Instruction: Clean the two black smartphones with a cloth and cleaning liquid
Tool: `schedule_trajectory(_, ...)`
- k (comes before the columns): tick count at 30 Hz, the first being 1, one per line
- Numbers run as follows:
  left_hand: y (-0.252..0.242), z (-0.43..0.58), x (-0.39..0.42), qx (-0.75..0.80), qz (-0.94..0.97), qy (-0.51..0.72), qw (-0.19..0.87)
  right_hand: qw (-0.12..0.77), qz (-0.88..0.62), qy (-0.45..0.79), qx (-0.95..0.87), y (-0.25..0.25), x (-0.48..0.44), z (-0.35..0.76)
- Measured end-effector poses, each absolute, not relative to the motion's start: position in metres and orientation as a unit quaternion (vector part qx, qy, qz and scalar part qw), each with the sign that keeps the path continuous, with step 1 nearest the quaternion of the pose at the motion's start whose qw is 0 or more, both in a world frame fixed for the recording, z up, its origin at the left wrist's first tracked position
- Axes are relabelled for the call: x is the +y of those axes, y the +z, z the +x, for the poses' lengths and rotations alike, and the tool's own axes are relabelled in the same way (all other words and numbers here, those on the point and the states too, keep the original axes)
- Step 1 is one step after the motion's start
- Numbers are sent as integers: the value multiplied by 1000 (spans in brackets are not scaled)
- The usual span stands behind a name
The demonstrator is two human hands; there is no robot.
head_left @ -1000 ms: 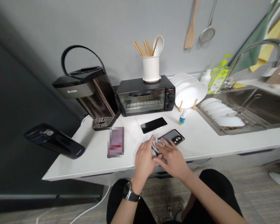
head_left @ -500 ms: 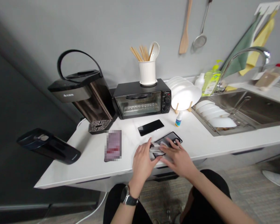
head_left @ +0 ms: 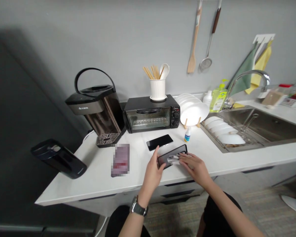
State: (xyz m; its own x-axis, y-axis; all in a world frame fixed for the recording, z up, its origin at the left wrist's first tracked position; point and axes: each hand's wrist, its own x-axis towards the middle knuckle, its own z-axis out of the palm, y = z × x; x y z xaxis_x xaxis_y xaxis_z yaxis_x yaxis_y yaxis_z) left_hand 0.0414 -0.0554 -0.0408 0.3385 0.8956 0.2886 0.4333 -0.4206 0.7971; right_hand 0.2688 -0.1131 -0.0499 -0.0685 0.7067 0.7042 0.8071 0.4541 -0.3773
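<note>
The left hand held the left end of a flat, black-rimmed phone case near the smooth counter's front edge; the right hand pressed one crumpled, whitish cloth against it. One glossy phone lay behind.

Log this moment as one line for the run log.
left hand: holds dark grey rectangular phone | right hand: touches crumpled whitish wipe on that phone | nearby: flat glossy black phone, small white blue-labelled bottle
</note>
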Motion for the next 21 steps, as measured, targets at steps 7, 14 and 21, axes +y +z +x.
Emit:
schedule_trajectory(7,-44,43,-62,407,793,365,270,485,-598,-99,-630,-36,-108,268)
schedule_trajectory(14,-55,40,-65,447,811,318,205,306,-482,-63,-818,-34,-110,182)
schedule_trajectory(21,-53,38,-68,442,817,319,187,293,-564,-128,-762,-44,-86,249)
